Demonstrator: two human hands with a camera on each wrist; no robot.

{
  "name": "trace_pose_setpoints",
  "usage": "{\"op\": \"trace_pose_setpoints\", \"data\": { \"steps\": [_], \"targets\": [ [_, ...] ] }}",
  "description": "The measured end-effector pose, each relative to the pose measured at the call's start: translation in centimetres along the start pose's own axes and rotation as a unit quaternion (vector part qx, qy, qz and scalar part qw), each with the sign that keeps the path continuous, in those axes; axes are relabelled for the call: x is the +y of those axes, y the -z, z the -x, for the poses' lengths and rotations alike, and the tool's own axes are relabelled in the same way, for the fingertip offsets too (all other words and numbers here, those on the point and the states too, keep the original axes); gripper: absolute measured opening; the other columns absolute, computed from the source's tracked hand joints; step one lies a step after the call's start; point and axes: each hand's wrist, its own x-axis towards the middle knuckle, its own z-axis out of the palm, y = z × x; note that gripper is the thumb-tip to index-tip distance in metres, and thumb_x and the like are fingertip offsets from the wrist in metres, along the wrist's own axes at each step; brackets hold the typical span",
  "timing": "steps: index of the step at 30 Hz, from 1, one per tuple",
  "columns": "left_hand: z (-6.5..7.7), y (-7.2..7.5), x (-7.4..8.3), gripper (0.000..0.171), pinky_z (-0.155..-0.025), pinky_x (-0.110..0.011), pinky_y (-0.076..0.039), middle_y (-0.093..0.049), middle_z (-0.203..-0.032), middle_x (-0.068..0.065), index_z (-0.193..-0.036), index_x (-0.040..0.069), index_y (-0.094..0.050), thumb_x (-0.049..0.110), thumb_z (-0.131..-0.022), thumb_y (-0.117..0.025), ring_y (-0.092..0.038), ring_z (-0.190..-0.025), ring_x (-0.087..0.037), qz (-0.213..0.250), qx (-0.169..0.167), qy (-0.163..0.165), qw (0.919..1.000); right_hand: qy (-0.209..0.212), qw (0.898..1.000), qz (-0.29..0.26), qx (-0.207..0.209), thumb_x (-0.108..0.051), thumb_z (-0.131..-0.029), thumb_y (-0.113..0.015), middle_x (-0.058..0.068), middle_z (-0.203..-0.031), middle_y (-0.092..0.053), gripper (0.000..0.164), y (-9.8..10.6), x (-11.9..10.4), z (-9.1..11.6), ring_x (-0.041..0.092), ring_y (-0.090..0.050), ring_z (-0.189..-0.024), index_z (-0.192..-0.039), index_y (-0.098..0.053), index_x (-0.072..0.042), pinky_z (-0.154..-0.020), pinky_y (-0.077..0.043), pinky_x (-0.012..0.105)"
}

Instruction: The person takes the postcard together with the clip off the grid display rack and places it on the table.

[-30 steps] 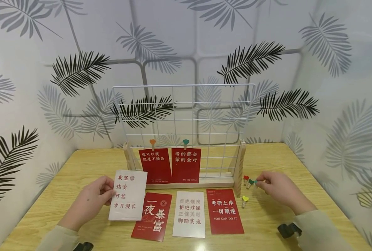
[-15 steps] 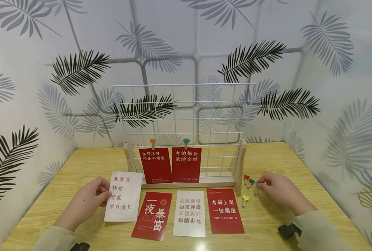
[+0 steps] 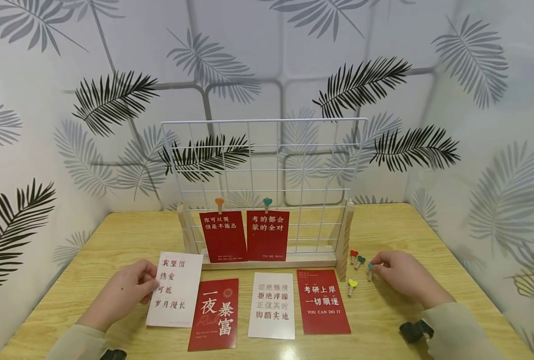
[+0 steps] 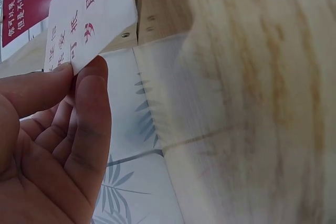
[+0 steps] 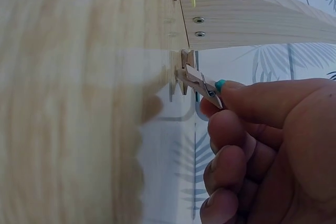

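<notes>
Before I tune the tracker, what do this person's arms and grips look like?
Left grip and right grip: bare hands, no gloves. Each forearm wears a pale beige fabric sleeve with a small black wrist-worn device near the cuff. No cables visible.

In my head view the worktop (image 3: pixel 136 232) is glossy, yellowish wood grain. A wooden rack base (image 3: pixel 312 259) stands on it. In front, I count three cards flat in a row: left red card (image 3: pixel 214 315), white card (image 3: pixel 272 306), right red card (image 3: pixel 324 302). By the base's right end I see a red clip (image 3: pixel 354 255), a green clip (image 3: pixel 360 261) and a yellow clip (image 3: pixel 352 285) lying loose.
</notes>
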Motion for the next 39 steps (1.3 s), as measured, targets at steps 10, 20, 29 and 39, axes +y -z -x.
{"op": "trace_pose_setpoints", "data": {
  "steps": [10, 20, 29, 39],
  "targets": [
    [0.4, 1.0, -0.4, 0.010, -0.064, -0.033, -0.055, -0.061, -0.082, -0.005, -0.107, 0.001, -0.058, 0.004, -0.098, -0.062, -0.060, -0.072, -0.021, 0.005, -0.010, 0.012, 0.9999, -0.005, 1.000, 0.005, -0.013, -0.025, -0.099, -0.065, 0.001, -0.098, -0.070, 0.016, 0.1, 0.1, 0.1, 0.016, -0.056, -0.081, -0.103, -0.074, -0.012, -0.072, -0.048, 0.042],
    [0.6, 0.3, -0.9, 0.008, -0.061, -0.035, -0.055, -0.061, -0.079, -0.007, -0.101, 0.002, -0.058, -0.001, -0.095, -0.062, -0.063, -0.068, -0.021, -0.005, -0.059, 0.059, 0.9965, 0.004, 1.000, 0.012, -0.024, -0.021, -0.099, -0.064, 0.005, -0.105, -0.072, 0.018, 0.2, 0.2, 0.1, 0.024, -0.066, -0.095, -0.107, -0.076, -0.011, -0.082, -0.052, 0.051],
    [0.8, 0.0, -1.4, 0.010, -0.060, -0.036, -0.053, -0.060, -0.077, -0.005, -0.099, 0.001, -0.059, 0.000, -0.092, -0.065, -0.062, -0.065, -0.020, -0.029, -0.064, 0.064, 0.9955, 0.016, 0.999, 0.021, -0.027, -0.022, -0.099, -0.064, 0.006, -0.104, -0.073, 0.020, 0.2, 0.2, 0.0, 0.029, -0.067, -0.098, -0.108, -0.077, -0.009, -0.084, -0.052, 0.054],
    [1.0, 0.1, -1.8, 0.013, -0.058, -0.034, -0.051, -0.060, -0.078, -0.006, -0.102, 0.001, -0.059, 0.001, -0.091, -0.065, -0.060, -0.065, -0.020, -0.034, -0.064, 0.072, 0.9948, 0.005, 0.999, 0.020, -0.034, -0.022, -0.100, -0.062, 0.005, -0.106, -0.073, 0.021, 0.1, 0.5, -0.1, 0.025, -0.066, -0.096, -0.110, -0.077, -0.010, -0.083, -0.052, 0.052]
  ]
}}
